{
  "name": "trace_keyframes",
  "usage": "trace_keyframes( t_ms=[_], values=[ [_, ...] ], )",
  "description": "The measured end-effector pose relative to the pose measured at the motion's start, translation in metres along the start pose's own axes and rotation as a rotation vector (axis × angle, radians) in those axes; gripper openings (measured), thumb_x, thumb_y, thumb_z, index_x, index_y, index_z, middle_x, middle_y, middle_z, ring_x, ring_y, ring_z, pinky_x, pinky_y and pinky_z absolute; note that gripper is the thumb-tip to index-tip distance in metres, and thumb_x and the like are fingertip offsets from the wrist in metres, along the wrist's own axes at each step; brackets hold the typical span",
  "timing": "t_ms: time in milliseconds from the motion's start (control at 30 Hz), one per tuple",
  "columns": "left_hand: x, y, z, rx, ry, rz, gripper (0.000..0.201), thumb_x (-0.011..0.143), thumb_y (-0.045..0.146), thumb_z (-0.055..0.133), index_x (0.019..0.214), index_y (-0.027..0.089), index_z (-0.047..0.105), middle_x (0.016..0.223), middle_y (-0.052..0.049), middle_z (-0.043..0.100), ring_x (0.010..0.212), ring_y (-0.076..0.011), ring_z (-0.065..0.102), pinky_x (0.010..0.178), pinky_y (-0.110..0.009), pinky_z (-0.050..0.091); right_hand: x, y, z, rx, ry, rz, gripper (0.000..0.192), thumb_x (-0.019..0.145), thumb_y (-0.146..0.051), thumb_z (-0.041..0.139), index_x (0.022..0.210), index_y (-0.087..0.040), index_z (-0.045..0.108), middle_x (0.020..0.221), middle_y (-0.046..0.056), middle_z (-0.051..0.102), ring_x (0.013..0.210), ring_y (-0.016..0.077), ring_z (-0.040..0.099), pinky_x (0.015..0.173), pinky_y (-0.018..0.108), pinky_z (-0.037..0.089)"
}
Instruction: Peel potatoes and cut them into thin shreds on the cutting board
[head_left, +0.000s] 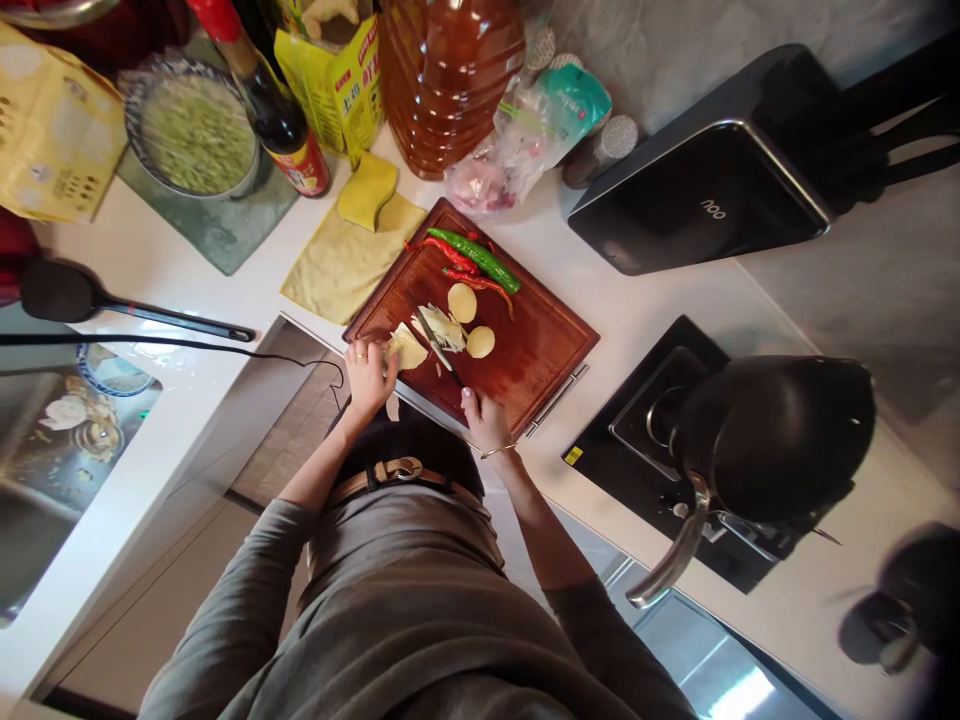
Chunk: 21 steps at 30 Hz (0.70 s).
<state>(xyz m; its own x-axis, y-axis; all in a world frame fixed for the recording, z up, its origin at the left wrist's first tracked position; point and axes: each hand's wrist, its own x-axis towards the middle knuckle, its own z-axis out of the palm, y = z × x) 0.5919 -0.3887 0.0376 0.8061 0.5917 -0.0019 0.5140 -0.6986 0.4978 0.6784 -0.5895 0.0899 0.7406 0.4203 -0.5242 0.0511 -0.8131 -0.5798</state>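
Observation:
My right hand (487, 420) grips a knife (444, 352) by its dark handle, and the narrow blade lies among pale cut shreds (433, 330). With curled fingers, my left hand (369, 375) holds pale yellow potato slices (407, 348) at the near left edge of a brown wooden cutting board (536, 345). Two round potato slices, an upper one (462, 302) and a lower one (481, 342), lie just right of the shreds. Farther back on the board are a long green chili (476, 256) and several red chilies (454, 258).
Left of the board lie a yellow cloth (330, 265) and a black spatula (172, 315); the sink (45, 480) is beyond. Behind stand a sauce bottle (281, 130), an oil jug (454, 85) and a bagged food (484, 185). A knife block (690, 200) and a wok (787, 435) on the stove are right.

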Motion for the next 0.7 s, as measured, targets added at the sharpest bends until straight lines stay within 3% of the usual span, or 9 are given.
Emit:
trace_keyframes(
  t_ms=[200,467,700],
  values=[
    [0.004,0.01,0.019,-0.019,0.053,0.012,0.029,0.088,0.04,0.043,0.101,0.016,0.053,0.115,-0.019,0.055,0.112,-0.0302,0.046,0.093,-0.049,0.033,-0.002,-0.004,0.008,-0.041,-0.031,-0.008,0.061,0.09,-0.061,0.022,0.079,-0.018,0.064,0.071,0.01,0.069,0.069,0.0192,0.065,0.063,0.026,0.044],
    [0.055,0.044,0.017,0.047,-0.233,0.264,0.028,0.09,0.029,0.04,0.104,0.02,0.063,0.109,-0.012,0.063,0.107,-0.0307,0.049,0.095,-0.054,0.027,0.0,0.005,-0.005,0.151,0.178,0.124,0.064,0.088,-0.064,0.019,0.07,-0.018,0.059,0.057,0.005,0.061,0.054,0.0138,0.058,0.052,0.024,0.042],
    [0.079,0.049,0.018,0.073,-0.296,0.413,0.029,0.088,0.019,0.039,0.096,0.021,0.067,0.1,-0.012,0.065,0.101,-0.0298,0.05,0.097,-0.056,0.027,0.001,0.01,-0.011,0.168,0.188,0.129,0.063,0.086,-0.067,0.019,0.069,-0.019,0.056,0.055,0.003,0.059,0.052,0.0132,0.056,0.05,0.023,0.041]
  ],
)
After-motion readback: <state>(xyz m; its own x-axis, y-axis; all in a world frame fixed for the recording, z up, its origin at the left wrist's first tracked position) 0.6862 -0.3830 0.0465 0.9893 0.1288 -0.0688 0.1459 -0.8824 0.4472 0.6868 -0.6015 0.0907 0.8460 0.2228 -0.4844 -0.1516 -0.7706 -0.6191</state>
